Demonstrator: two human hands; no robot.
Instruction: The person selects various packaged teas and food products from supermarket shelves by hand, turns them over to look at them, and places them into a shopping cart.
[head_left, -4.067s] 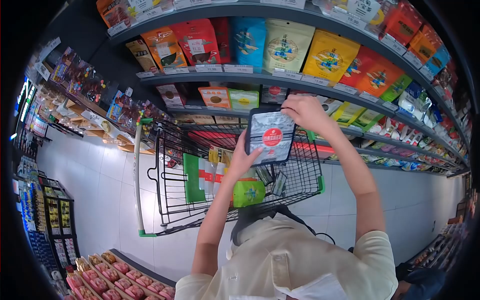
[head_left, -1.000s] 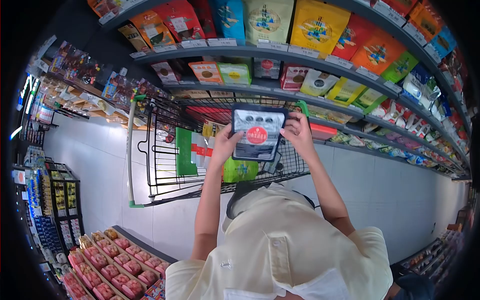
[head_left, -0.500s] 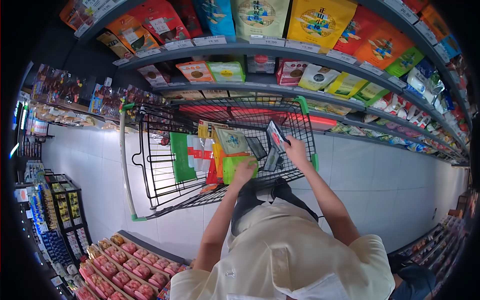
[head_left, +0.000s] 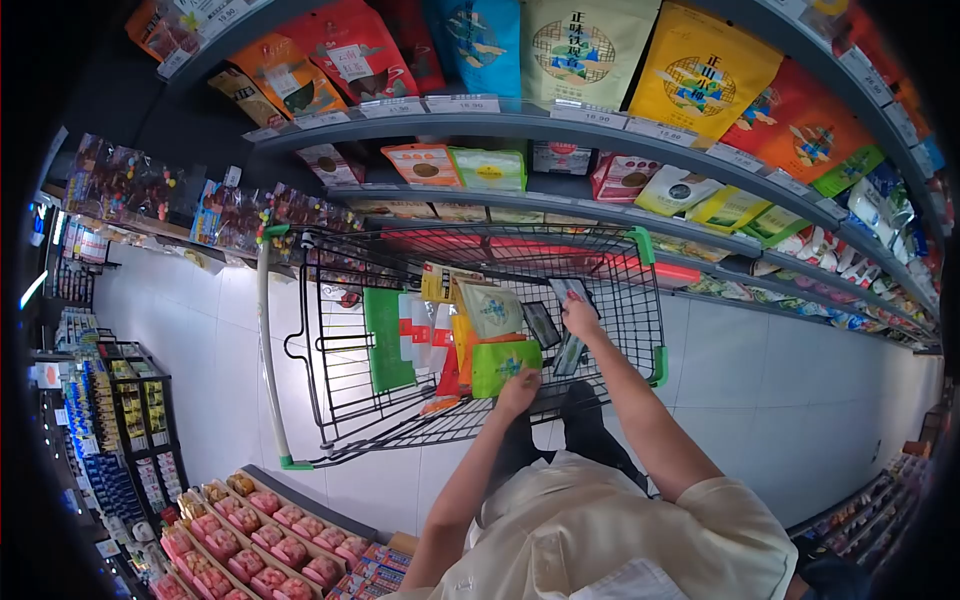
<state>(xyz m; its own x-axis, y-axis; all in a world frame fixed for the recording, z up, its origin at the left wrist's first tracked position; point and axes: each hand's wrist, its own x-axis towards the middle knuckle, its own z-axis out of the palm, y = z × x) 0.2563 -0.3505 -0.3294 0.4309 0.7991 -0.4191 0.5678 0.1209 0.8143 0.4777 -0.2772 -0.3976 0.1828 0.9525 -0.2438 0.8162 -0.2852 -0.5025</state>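
Both of my hands are inside the black wire shopping cart (head_left: 345, 432). My right hand (head_left: 580, 315) holds the dark-edged flat pack (head_left: 567, 290) by its edge, low in the cart's right part. My left hand (head_left: 519, 391) is closed at the lower right edge of the green pouch (head_left: 492, 369); how firmly it grips is hard to see. Behind the green pouch stands a pale green pouch (head_left: 490, 308). Left of these are white and red packs (head_left: 416, 330) and a yellow pack (head_left: 445, 283). Another dark flat pack (head_left: 541, 324) leans between my hands.
Shelves (head_left: 560, 125) of colourful pouches run along the cart's far side. Pink packaged goods (head_left: 255, 545) fill a display at the lower left. A dark rack (head_left: 150, 430) stands at the left. Tiled floor (head_left: 735, 370) shows right of the cart.
My hands have gone from holding the flat pack up between them to down inside the cart. The pack is now lower, in my right hand only; my left hand has moved to the green pouch.
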